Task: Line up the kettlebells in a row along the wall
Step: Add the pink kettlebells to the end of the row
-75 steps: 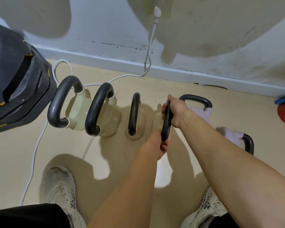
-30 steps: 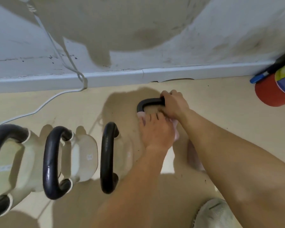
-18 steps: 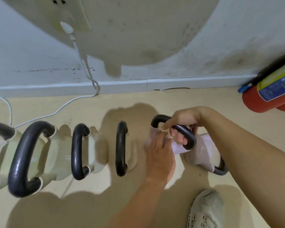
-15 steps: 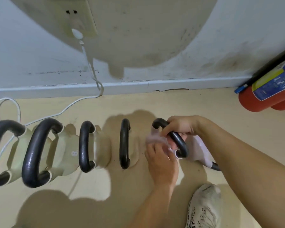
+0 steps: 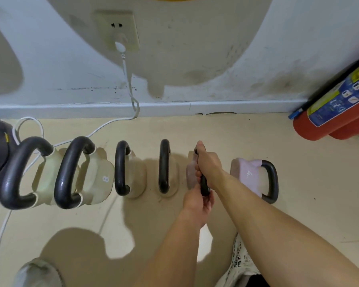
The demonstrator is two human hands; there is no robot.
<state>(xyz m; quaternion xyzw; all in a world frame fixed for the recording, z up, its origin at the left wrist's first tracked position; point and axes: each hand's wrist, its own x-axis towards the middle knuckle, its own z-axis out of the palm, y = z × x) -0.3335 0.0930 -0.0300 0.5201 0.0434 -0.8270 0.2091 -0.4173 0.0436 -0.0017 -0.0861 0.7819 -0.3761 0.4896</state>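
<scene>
Since half a second ago we have turned the pink kettlebell (image 5: 192,172) straight, both our right hand (image 5: 208,165) and left hand (image 5: 198,203) gripping its handle, fifth in the row on the beige floor (image 5: 298,162) below the wall (image 5: 195,59).

Both forearms reach forward and down, converging on the black handle (image 5: 203,183) of the pink kettlebell (image 5: 192,175). Right hand (image 5: 208,165) closed around the handle's far half, knuckles up, thumb pointing toward the wall end. Left hand (image 5: 197,204) closed around the handle's near end, just below the right hand, fingers curled under. Right forearm crosses in from the lower right; left forearm rises from below.
</scene>
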